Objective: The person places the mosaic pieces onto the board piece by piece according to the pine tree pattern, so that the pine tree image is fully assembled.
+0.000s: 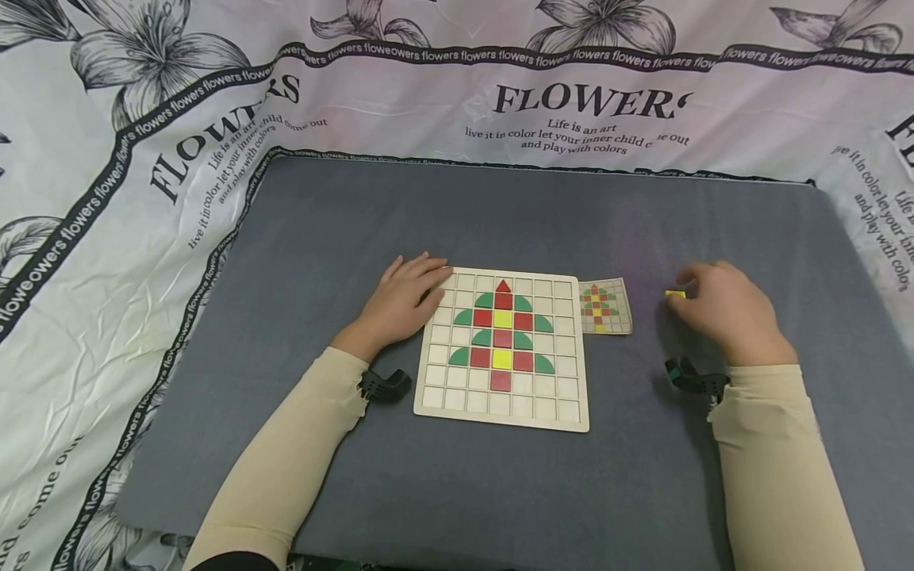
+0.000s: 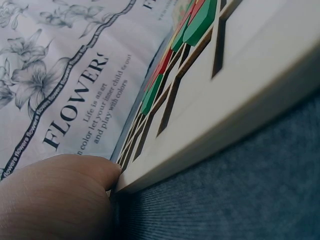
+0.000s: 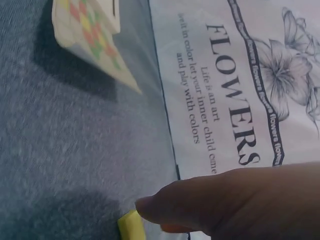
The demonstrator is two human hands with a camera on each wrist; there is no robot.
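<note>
A pale wooden grid board [image 1: 464,396] lies in front of me. Red and yellow squares, green quarter-round pieces and a red triangle [image 1: 503,286] form a tree-like figure on it. My left hand [image 1: 403,300] rests at the board's upper left edge with fingers extended; in the left wrist view its thumb [image 2: 107,172] touches the board's rim [image 2: 215,145]. To the right of the board, my right hand [image 1: 731,309] pinches a small yellow tile [image 1: 674,293] between thumb and fingertips. The right wrist view shows this yellow tile [image 3: 132,226] at the thumb's tip.
A small pattern card [image 1: 616,309] with a similar coloured figure sticks out from the board's right side, raised at one edge in the right wrist view. Dark grey cloth [image 1: 357,206] covers the work surface, bordered by a white flower-printed cover [image 1: 400,103].
</note>
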